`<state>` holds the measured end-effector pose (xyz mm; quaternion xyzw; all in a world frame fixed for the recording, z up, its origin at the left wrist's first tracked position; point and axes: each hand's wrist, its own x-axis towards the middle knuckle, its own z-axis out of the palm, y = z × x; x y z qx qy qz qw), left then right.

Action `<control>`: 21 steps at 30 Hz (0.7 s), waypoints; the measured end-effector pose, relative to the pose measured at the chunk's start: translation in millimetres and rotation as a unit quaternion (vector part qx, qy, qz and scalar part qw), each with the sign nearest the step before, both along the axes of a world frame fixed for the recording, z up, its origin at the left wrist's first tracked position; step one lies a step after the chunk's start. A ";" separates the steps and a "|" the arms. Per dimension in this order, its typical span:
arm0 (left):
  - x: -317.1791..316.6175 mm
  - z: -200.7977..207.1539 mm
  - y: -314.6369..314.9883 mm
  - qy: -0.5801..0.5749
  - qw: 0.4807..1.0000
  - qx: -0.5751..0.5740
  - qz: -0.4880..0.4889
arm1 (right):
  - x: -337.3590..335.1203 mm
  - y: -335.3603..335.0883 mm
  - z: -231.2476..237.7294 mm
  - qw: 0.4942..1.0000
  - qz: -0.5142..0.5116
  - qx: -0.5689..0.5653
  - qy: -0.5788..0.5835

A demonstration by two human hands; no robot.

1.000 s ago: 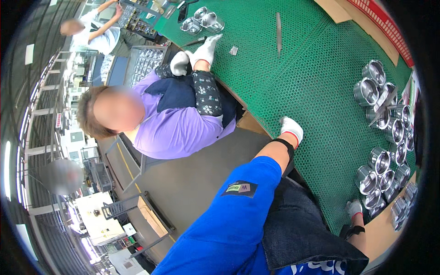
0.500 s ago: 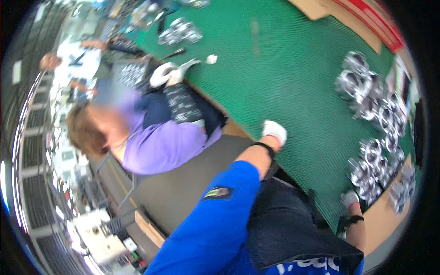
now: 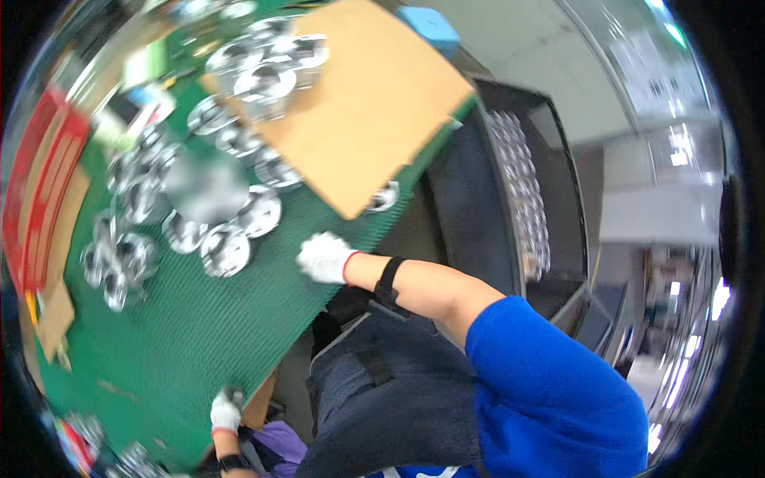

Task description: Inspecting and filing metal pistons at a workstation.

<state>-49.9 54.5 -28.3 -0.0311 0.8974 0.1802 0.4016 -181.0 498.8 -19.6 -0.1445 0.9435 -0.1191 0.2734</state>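
Note:
My right hand (image 3: 325,257), in a white knit glove with a red cuff, rests on the green ribbed mat (image 3: 263,319) by the near table edge. Its fingers look curled in; anything inside them is hidden. Shiny round metal parts (image 3: 226,249) lie to its left, and one more (image 3: 384,196) sits at the cardboard's edge. My left hand (image 3: 226,409), also white-gloved, is far off at the lower left along the table edge. A dark grey patch shows at its fingertips, too blurred to make out.
A cardboard sheet (image 3: 374,95) lies on the table with metal parts (image 3: 267,80) on it. Right of the table stands a black bin (image 3: 478,183) with rows of metal parts. A red box (image 3: 36,199) is at left, a blue container (image 3: 430,28) at the top.
The view has swung to the right, bringing the cardboard sheet and black bin into sight. My right hand is now near the middle, my left at the lower left. The co-worker has mostly left view.

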 end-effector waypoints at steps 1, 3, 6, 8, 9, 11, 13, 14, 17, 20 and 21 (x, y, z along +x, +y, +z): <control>-6.6 26.6 26.9 -0.018 0.998 0.028 0.057 | 14.6 13.2 -1.9 0.998 -0.019 -0.062 0.002; -7.2 37.7 51.0 0.034 0.990 0.114 0.078 | 37.4 46.7 1.2 0.985 -0.031 -0.168 -0.030; -51.1 98.3 174.0 0.068 0.988 0.129 -0.047 | 75.8 126.1 14.4 0.972 -0.095 -0.200 -0.075; -63.2 111.3 243.2 0.121 0.970 0.185 -0.099 | 109.4 178.7 23.2 0.966 -0.152 -0.189 -0.085; -66.3 111.7 273.3 0.119 0.961 0.225 -0.105 | 125.3 204.0 29.9 0.966 -0.171 -0.171 -0.088; -72.7 127.3 348.6 0.104 0.945 0.245 -0.189 | 166.6 252.4 30.8 0.961 -0.215 -0.161 -0.071; -74.2 140.3 417.9 0.111 0.913 0.266 -0.288 | 208.4 296.9 29.5 0.949 -0.267 -0.161 -0.048; -73.8 143.6 450.3 0.114 0.893 0.276 -0.336 | 231.1 315.9 33.2 0.940 -0.300 -0.154 -0.051; -75.1 154.3 528.5 0.079 0.840 0.239 -0.480 | 291.5 355.4 28.9 0.892 -0.423 -0.140 -0.078; -82.6 163.3 591.6 0.051 0.776 0.223 -0.588 | 333.3 373.3 29.5 0.861 -0.483 -0.125 -0.103; -86.3 164.9 614.9 0.033 0.740 0.228 -0.632 | 340.7 376.8 33.8 0.850 -0.499 -0.112 -0.125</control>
